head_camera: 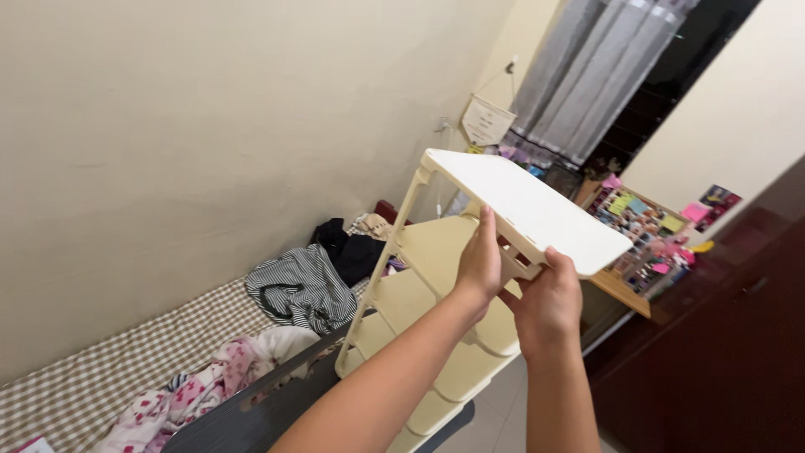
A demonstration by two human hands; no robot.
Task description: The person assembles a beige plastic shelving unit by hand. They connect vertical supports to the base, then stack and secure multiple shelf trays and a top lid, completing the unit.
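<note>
left hand (480,267) + right hand (549,304) | gripping cream tiered shelf rack (470,252) | above bed (101,377)

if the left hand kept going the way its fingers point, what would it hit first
The left hand already touches the cream shelf unit's top panel; pushing on, it would likely press against that panel's edge first.

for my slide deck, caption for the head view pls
Both hands grip the top of a cream shelf rack above a bed.

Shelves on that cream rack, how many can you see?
5: the top shelf held by both hands, then four lower shelves stepping down to the bottom one. Arms may hide more.
</note>
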